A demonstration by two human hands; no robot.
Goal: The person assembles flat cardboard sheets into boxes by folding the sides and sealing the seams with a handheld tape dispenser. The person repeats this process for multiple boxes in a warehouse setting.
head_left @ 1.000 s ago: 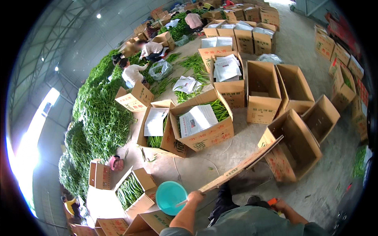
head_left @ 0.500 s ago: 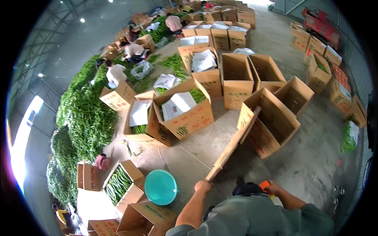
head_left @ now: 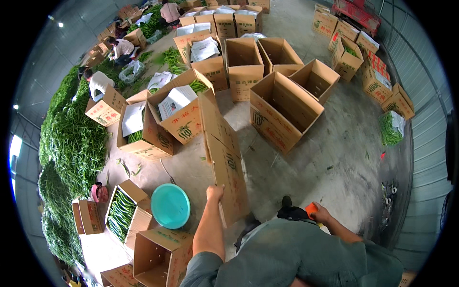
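My left hand (head_left: 215,193) grips the edge of a folded-flat cardboard box (head_left: 228,165), brown with red and green print. The sheet stands upright in front of me, its far end near a carton of green peppers topped with paper (head_left: 184,126). Close to my right side, my right hand (head_left: 323,215) is closed on an orange object (head_left: 311,209); its kind is mostly hidden by the fingers. Beyond the sheet, to the right, stands an opened, upright carton (head_left: 272,123) with nothing visible inside.
A teal basin (head_left: 170,205) and a carton of long green peppers (head_left: 120,217) are at left. Heaped green peppers (head_left: 71,148) line the left wall. Several people crouch there, one in a white top (head_left: 99,83). More cartons (head_left: 345,58) and a red vehicle (head_left: 356,16) stand at right.
The flat cardboard has swung from slanting rightward to standing upright, its printed broad side now showing. It has come away from the opened carton. My view has turned right; my right hand keeps the orange object.
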